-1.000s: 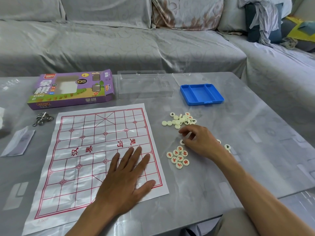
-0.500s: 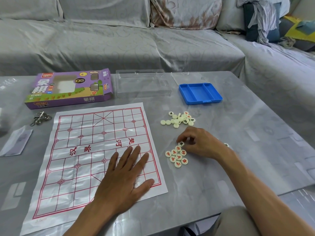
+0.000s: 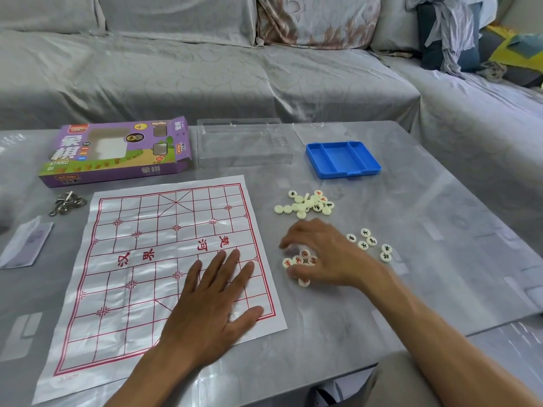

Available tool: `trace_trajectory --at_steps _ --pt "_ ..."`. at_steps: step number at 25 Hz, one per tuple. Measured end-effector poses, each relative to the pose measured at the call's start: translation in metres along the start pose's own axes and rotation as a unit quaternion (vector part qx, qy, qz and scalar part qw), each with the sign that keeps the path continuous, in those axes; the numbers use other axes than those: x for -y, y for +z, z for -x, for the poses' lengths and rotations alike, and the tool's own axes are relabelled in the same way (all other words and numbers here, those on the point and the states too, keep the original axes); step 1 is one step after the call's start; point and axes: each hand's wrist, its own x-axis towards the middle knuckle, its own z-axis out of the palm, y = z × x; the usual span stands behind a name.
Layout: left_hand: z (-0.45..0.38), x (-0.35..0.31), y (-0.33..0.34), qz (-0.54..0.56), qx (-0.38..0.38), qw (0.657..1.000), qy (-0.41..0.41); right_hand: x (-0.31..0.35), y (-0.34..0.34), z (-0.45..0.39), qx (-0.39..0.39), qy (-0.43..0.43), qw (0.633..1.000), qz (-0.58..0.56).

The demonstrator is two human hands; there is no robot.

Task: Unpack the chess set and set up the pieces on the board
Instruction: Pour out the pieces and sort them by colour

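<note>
Leftmost, at the frame's left edge, a pale folded paper slip (image 3: 25, 245) lies on the grey table (image 3: 440, 230), with a cluster of metal rings (image 3: 67, 202) just above it. At upper left lies the purple game box (image 3: 117, 152), one end flap open. Below it, filling the lower-left centre, lies the paper board (image 3: 141, 274), white with red grid lines and red characters across its middle. The left hand (image 3: 214, 306) rests flat on the board's lower right part, palm down, fingers straight and slightly spread, thumb out to the side. Above centre, a clear plastic case (image 3: 245, 145) lies beside the box. Right of the board, a loose pile of cream pieces (image 3: 305, 204) lies in mid-frame, some face down, some showing black or red characters. Below that pile, the right hand (image 3: 326, 257) is over a small group of red-marked pieces (image 3: 298, 261), its fingers curled and spread around them; motion blur hides whether any piece is pinched. Further right, a few black-marked pieces (image 3: 370, 243) lie apart from the hand. At upper right, a blue compartment tray (image 3: 342, 160) lies on the table, with a clear lid (image 3: 321, 132) just behind it.
</note>
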Motion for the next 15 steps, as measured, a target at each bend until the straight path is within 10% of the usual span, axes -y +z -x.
trace_trajectory --at_steps 15 --pt "0.001 -0.001 -0.002 0.008 0.002 1.000 0.000 -0.040 0.024 -0.030 -0.174 0.143 0.973 0.053"
